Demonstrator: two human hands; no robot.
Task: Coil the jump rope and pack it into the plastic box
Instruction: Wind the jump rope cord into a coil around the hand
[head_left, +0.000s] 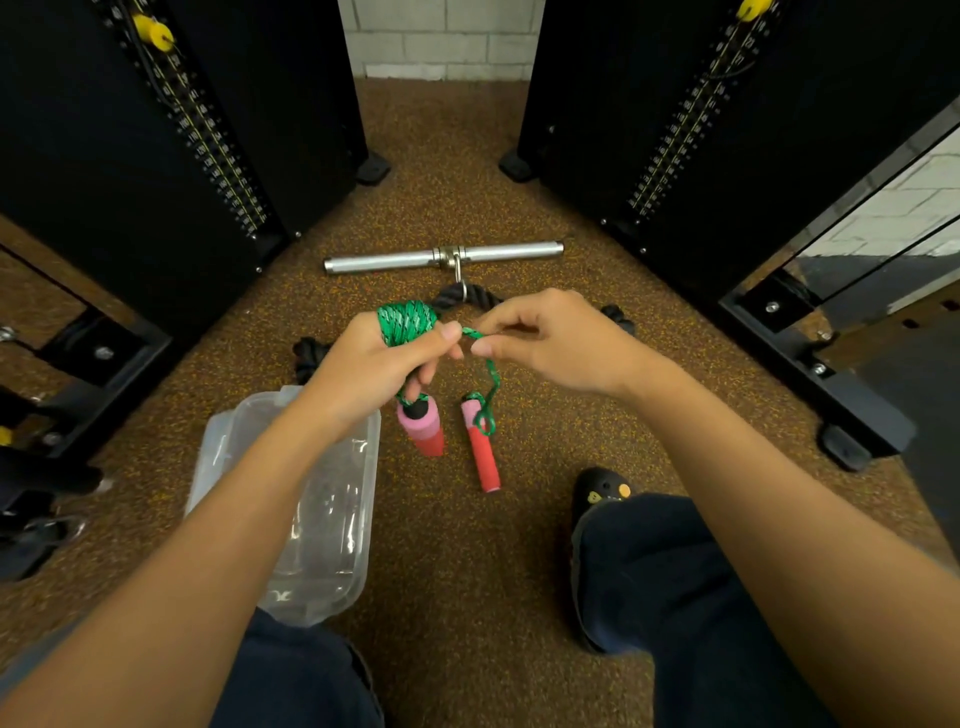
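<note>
Reaches forward and down with the bare left forearm (234, 493) and the bare right forearm (753, 457), angled inward to meet at the middle. Curls the left grip (374, 369) with knuckles up, green braided jump rope (405, 322) wound in a thick bundle round its fingers, thumb pressed forward onto a strand. Pinches the same strand between thumb and forefinger of the right grip (545, 338), other fingers loosely curled, wrist straight. Holds both grips just beside each other, thumb tips near.
</note>
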